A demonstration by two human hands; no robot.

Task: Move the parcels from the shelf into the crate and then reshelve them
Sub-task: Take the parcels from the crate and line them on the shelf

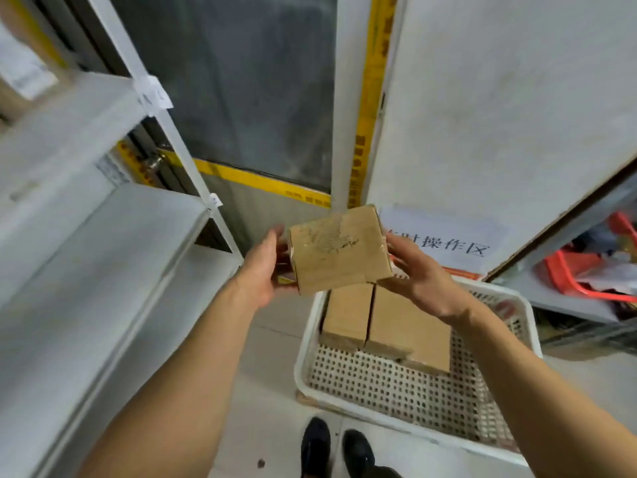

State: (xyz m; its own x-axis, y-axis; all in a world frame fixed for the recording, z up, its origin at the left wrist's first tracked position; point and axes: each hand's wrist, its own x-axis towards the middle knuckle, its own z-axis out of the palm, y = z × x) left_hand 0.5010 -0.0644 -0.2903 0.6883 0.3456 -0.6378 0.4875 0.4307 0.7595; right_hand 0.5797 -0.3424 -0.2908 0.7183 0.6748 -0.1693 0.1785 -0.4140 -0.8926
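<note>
Aloft, parcel (339,250) between both hands (267,270).

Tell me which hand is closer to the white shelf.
Left. The left hand holds the parcel on the side facing the white shelf; the right hand holds its far side, above the crate.

Both hands, left hand (263,270) and right hand (418,270), hold a cardboard parcel (339,250) above the white crate (410,353), with the shelf (96,243) at nine o'clock.
</note>
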